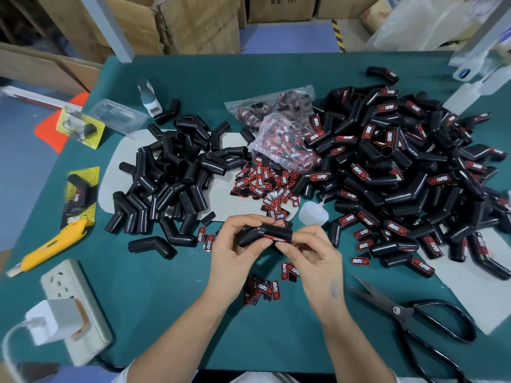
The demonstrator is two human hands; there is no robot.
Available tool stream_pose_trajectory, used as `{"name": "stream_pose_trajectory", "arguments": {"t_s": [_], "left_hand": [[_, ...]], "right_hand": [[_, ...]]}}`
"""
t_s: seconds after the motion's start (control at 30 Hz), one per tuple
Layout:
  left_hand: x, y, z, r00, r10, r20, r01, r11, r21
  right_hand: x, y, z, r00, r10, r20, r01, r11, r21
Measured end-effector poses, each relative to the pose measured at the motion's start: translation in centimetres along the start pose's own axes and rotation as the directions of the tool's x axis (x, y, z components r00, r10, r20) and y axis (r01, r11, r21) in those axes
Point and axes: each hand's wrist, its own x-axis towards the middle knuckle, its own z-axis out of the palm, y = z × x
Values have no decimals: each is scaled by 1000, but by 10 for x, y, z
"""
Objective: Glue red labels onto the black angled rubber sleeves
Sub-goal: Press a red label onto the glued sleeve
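- The green tabletop (276,78) carries everything, and I sit at its 6 o'clock edge so both piles are within reach
- The labelled pile (401,175), the biggest heap, spreads at 2 o'clock of my hands; finished sleeves go there, on my right side, I judge to keep them apart from bare stock
- The unlabelled pile (171,172) lies at 10 o'clock, by my left, handy for picking the next one
- The loose red labels (265,183) are scattered at 12 o'clock between the piles, more near 6 o'clock, with the small glue bottle (313,212) just beside them
- The scissors (409,313) rest at 4 o'clock, untouched
- My left hand (235,244) has its grip curled round the black angled sleeve (262,233), held just above the tabletop, bend up, so the flat side faces me
- My right hand (312,252) pinches the sleeve's end with thumb and fingertips, beside its red label (276,239), likely pressing it to set
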Motion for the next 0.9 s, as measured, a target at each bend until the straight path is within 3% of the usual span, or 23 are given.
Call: {"name": "stream_pose_trajectory", "arguments": {"t_s": [0.5, 0.9], "left_hand": [[1, -3, -1, 998, -39, -42, 41, 999, 36], [-1, -3, 0, 997, -58, -49, 61, 997, 46]], "right_hand": [[2, 1, 2, 999, -8, 42, 5, 997, 71], [2, 0, 4, 1000, 14, -2, -14, 998, 55]]}}
